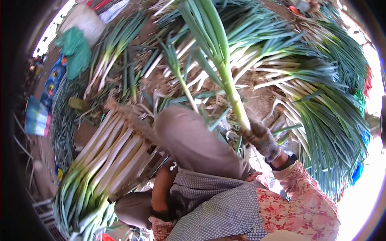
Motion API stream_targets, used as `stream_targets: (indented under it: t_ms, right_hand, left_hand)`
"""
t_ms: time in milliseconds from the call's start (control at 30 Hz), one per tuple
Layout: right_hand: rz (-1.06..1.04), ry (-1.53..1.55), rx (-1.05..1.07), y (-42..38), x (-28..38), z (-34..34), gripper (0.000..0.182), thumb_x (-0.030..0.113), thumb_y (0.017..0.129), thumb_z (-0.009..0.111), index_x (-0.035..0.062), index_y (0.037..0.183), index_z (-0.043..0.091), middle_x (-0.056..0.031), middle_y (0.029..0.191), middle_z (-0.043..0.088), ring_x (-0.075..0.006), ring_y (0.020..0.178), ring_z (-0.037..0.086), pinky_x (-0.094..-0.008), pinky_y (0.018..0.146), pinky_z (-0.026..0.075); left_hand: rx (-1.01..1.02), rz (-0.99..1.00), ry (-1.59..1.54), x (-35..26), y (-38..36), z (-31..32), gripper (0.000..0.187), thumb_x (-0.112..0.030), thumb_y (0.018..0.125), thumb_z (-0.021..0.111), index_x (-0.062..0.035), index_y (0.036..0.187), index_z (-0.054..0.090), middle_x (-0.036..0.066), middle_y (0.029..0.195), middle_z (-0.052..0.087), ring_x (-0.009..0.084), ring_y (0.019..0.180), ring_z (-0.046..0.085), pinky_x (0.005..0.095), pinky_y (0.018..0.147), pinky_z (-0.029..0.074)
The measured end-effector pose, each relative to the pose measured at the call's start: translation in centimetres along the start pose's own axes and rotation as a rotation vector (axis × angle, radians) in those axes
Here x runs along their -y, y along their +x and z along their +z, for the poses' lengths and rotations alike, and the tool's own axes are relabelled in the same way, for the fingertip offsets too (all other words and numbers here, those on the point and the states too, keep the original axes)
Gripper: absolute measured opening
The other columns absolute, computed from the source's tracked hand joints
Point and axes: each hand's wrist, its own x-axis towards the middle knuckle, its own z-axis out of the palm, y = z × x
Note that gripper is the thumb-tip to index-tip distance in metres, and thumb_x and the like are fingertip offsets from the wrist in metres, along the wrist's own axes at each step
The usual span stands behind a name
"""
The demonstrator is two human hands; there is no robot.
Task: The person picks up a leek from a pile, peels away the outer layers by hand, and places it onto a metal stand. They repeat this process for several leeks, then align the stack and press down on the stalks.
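Note:
My right hand [262,139], in a dirty glove, is closed round the root end of a large leek [230,88]. The leek stands tilted up and to the left, its broad green leaves reaching the top of the view. My left forearm [161,190] hangs beside my bent knee, and its hand is mostly hidden there in shadow, so its fingers cannot be made out. Closest to that hand lies a bundle of thick leeks [114,150], white roots up and green leaves down at the lower left. A smaller leek [179,74] lies beyond my knee.
Heaps of leeks [321,108] curve round the right side, with more leeks [273,34] at the back. Loose leaves and soil cover the ground ahead. At the upper left are a green plastic bag [76,52] and a pale sack [82,22]. My knee [197,140] rises in the middle.

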Motion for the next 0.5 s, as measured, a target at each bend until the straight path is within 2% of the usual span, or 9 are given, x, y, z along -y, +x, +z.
stream_targets:
  t_ms: [33, 67, 133, 200, 333, 367, 400, 467, 500]
  right_hand:
    - [-0.039, -0.052, 0.042, 0.6, 1.5, 0.6, 0.049, 0.008, 0.094, 0.051, 0.0100, 0.140, 0.036, -0.0003, 0.095, 0.060, -0.0055, 0.070, 0.054, -0.0212, 0.063, 0.048]
    - [-0.162, -0.058, 0.067, 1.2, 2.5, 1.4, 0.049, 0.012, 0.094, 0.052, 0.0098, 0.141, 0.036, -0.0002, 0.097, 0.060, -0.0053, 0.070, 0.054, -0.0210, 0.064, 0.048]
    - [-0.188, -0.068, 0.146, 2.5, 3.6, 1.9, 0.060, 0.021, 0.091, 0.060, 0.0102, 0.143, 0.032, -0.0015, 0.095, 0.061, -0.0076, 0.070, 0.055, -0.0224, 0.064, 0.047]
    - [-0.149, 0.004, 0.202, 3.4, 4.4, 2.6, 0.059, 0.021, 0.090, 0.060, 0.0109, 0.142, 0.033, -0.0019, 0.095, 0.062, -0.0077, 0.070, 0.055, -0.0223, 0.063, 0.047]
    - [-0.075, 0.186, 0.253, 4.1, 4.7, 4.6, 0.058, 0.021, 0.090, 0.061, 0.0113, 0.141, 0.036, -0.0025, 0.095, 0.063, -0.0072, 0.069, 0.055, -0.0216, 0.061, 0.047]
    - [-0.154, 0.207, 0.300, 4.4, 4.1, 4.7, 0.058, 0.020, 0.090, 0.060, 0.0115, 0.141, 0.035, -0.0032, 0.097, 0.064, -0.0061, 0.068, 0.055, -0.0211, 0.059, 0.047]
    - [-0.155, -0.020, 0.197, 4.0, 5.4, 5.9, 0.058, 0.016, 0.091, 0.057, 0.0107, 0.143, 0.032, -0.0055, 0.106, 0.063, -0.0057, 0.066, 0.054, -0.0202, 0.057, 0.046]
    - [-0.123, 0.211, 0.296, 5.0, 3.3, 5.1, 0.055, 0.016, 0.093, 0.049, 0.0045, 0.143, 0.028, -0.0135, 0.127, 0.052, -0.0127, 0.088, 0.058, -0.0233, 0.067, 0.048]
    - [-0.199, 0.141, 0.320, 5.1, 2.9, 5.4, 0.057, 0.018, 0.092, 0.050, 0.0041, 0.143, 0.029, -0.0139, 0.130, 0.050, -0.0164, 0.099, 0.054, -0.0266, 0.079, 0.046]
  left_hand:
    - [0.017, -0.020, -0.031, -1.2, -0.1, -0.8, 0.033, -0.019, 0.084, 0.061, -0.0001, 0.110, 0.060, 0.022, 0.105, 0.063, 0.0345, 0.095, 0.063, 0.0397, 0.085, 0.048]
    - [0.038, -0.030, -0.062, -2.1, -0.4, -1.5, 0.034, -0.020, 0.084, 0.060, -0.0004, 0.112, 0.059, 0.022, 0.105, 0.063, 0.0342, 0.095, 0.063, 0.0397, 0.084, 0.048]
    - [0.044, -0.094, -0.052, -3.2, -0.9, -2.7, 0.039, -0.021, 0.085, 0.060, -0.0027, 0.119, 0.056, 0.021, 0.107, 0.063, 0.0340, 0.094, 0.063, 0.0395, 0.083, 0.048]
    - [0.040, -0.150, 0.014, -4.3, -1.5, -3.8, 0.041, -0.022, 0.085, 0.060, -0.0038, 0.122, 0.055, 0.021, 0.108, 0.063, 0.0335, 0.093, 0.064, 0.0395, 0.082, 0.048]
    - [-0.140, -0.123, -0.135, -4.7, -2.0, -6.0, 0.043, -0.022, 0.086, 0.060, -0.0020, 0.123, 0.054, 0.021, 0.109, 0.062, 0.0309, 0.095, 0.063, 0.0391, 0.082, 0.048]
    - [-0.205, -0.079, -0.108, -6.2, -2.3, -7.5, 0.044, -0.022, 0.086, 0.061, -0.0016, 0.124, 0.053, 0.020, 0.111, 0.062, 0.0296, 0.097, 0.062, 0.0389, 0.084, 0.048]
    - [-0.250, -0.012, -0.082, -7.8, -2.0, -8.5, 0.045, -0.022, 0.087, 0.061, -0.0011, 0.125, 0.052, 0.019, 0.113, 0.061, 0.0283, 0.100, 0.061, 0.0387, 0.085, 0.047]
    - [-0.334, 0.211, -0.335, -9.3, -0.7, -9.1, 0.052, -0.021, 0.087, 0.062, -0.0008, 0.132, 0.045, 0.018, 0.118, 0.057, 0.0263, 0.108, 0.056, 0.0387, 0.093, 0.043]
    - [-0.276, 0.197, -0.400, -10.0, -0.1, -10.0, 0.059, -0.024, 0.087, 0.063, -0.0018, 0.136, 0.038, 0.019, 0.124, 0.052, 0.0278, 0.114, 0.052, 0.0403, 0.098, 0.038]
